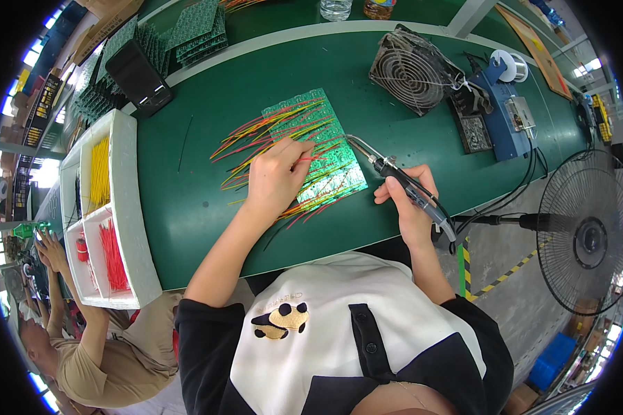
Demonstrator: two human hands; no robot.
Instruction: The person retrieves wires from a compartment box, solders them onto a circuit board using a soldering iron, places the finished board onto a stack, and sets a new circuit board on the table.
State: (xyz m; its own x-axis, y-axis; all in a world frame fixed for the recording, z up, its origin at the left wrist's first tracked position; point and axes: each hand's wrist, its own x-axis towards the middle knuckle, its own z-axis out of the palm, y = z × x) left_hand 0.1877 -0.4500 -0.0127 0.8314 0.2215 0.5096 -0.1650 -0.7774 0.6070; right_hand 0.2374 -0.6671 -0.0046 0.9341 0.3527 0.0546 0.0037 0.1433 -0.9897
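A green circuit board panel [351, 178] lies on the green bench in front of me, with rows of red, yellow and black wires [246, 128] fanning out to its left. My left hand [275, 173] reaches over the wires, thumb and fingers pinched on a red wire [303, 159] above the board. My right hand [410, 204] is wrapped round a soldering iron [412, 190] just right of the board. A thin curved metal tube runs along the iron's front, and the tip points at the board's right edge. Whether the tip touches a joint is too small to tell.
At left stands a white foam box [142, 228] of yellow and red wires, with a black phone [138, 77] behind it. A square fan [412, 72] and a blue soldering station [502, 104] with a solder spool [511, 67] stand far right. A co-worker [97, 346] sits at left; a pedestal fan [588, 235] is right.
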